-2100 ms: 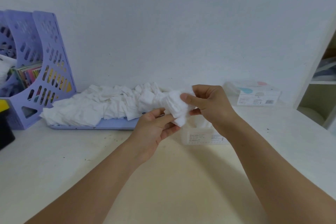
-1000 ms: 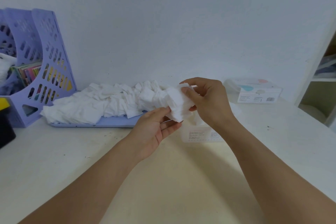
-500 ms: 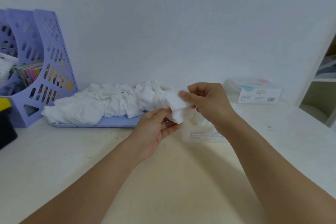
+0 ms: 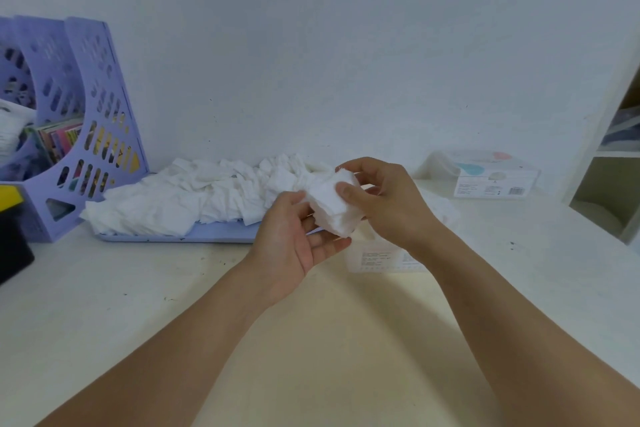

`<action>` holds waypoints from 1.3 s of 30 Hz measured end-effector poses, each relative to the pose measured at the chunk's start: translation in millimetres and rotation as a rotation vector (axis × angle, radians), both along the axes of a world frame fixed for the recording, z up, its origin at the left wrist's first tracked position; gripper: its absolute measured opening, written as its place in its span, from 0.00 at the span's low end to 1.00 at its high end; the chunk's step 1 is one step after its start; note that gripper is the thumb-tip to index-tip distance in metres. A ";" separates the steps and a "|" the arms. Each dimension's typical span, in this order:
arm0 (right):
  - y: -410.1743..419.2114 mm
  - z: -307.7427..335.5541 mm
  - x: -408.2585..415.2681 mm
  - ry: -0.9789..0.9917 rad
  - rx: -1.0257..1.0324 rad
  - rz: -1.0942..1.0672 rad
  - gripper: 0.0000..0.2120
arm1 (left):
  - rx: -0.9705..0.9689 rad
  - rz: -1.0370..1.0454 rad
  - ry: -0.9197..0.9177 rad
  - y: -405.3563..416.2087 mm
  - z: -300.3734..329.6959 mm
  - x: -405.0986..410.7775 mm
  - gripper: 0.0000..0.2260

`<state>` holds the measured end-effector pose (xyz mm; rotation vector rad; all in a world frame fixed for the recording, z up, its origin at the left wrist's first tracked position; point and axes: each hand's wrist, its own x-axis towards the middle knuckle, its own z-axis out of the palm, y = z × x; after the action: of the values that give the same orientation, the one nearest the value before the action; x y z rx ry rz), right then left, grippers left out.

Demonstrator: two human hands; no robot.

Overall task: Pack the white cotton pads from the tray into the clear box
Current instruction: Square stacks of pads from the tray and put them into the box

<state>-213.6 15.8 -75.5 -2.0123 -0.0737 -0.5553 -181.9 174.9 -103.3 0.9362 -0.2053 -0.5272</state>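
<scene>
Squaring a small stack of cotton pads [image 4: 334,210] above the clear box [image 4: 384,258], the right hand [image 4: 382,201] pinches it while the left hand [image 4: 289,239] cradles it on curled fingers. Most pads look unpacked: a loose, rumpled white heap fills the tray [image 4: 221,236] on the bench [image 4: 138,288].

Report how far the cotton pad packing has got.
Done: unclear. The clear box is mostly hidden behind the hands, so its contents cannot be told.

In hand: the left hand and right hand hold a small stack of pads above the table.

Left: a large loose heap of pads on the purple tray.
</scene>
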 end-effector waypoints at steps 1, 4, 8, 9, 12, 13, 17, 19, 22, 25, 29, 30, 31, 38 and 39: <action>1.6 -0.3 -0.6 -0.002 -0.012 0.004 0.10 | -0.013 -0.006 0.033 0.3 0.5 -0.2 0.18; 13.1 -5.0 -1.2 -0.009 -0.008 0.063 0.13 | -0.007 -0.007 0.046 -2.2 -1.7 -0.5 0.17; 31.1 -7.6 -5.7 0.049 -0.058 0.144 0.26 | -0.133 -0.054 0.114 0.5 2.4 -1.0 0.18; 32.7 -8.0 -7.1 0.068 -0.068 0.173 0.31 | -0.180 -0.065 0.162 3.0 4.4 -1.4 0.19; 37.1 -12.6 -8.7 0.064 -0.092 0.280 0.40 | -0.261 -0.049 0.290 9.7 6.9 -1.3 0.21; 37.9 -13.9 -7.5 0.031 -0.076 0.297 0.40 | -0.280 -0.040 0.299 10.4 6.4 -0.1 0.20; 36.0 -11.6 -4.2 -0.098 0.009 0.242 0.39 | -0.347 -0.034 0.299 12.9 6.9 1.4 0.17; 36.3 -9.9 -5.0 -0.069 0.032 0.258 0.39 | -0.349 -0.076 0.276 12.1 8.1 -3.4 0.16; 40.6 -10.8 -5.6 -0.103 0.034 0.294 0.26 | -0.273 -0.109 0.200 7.0 9.4 -10.3 0.15; 38.9 -12.0 -4.9 -0.137 0.026 0.264 0.19 | -0.253 -0.108 0.188 3.1 9.7 -10.6 0.19; 34.1 -15.0 -2.5 -0.216 -0.177 0.202 0.21 | -0.232 -0.081 0.163 0.1 7.6 -9.9 0.16; 34.3 -15.6 -1.9 -0.214 -0.196 0.209 0.20 | -0.191 -0.081 0.121 -0.8 7.4 -10.3 0.16; 34.6 -15.5 -2.2 -0.185 -0.183 0.208 0.17 | -0.137 -0.081 0.063 -2.5 7.3 -11.3 0.16; 28.7 0.6 -7.7 0.016 0.104 0.197 0.18 | 0.256 -0.253 -0.188 1.8 10.8 -13.5 0.28; 28.3 1.6 -8.2 0.007 0.119 0.213 0.20 | 0.261 -0.280 -0.196 4.0 12.4 -12.4 0.28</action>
<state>-221.8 44.1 -73.9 -1.8633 -0.2426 -0.4066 -194.3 178.9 -90.8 1.2235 -0.4573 -0.7320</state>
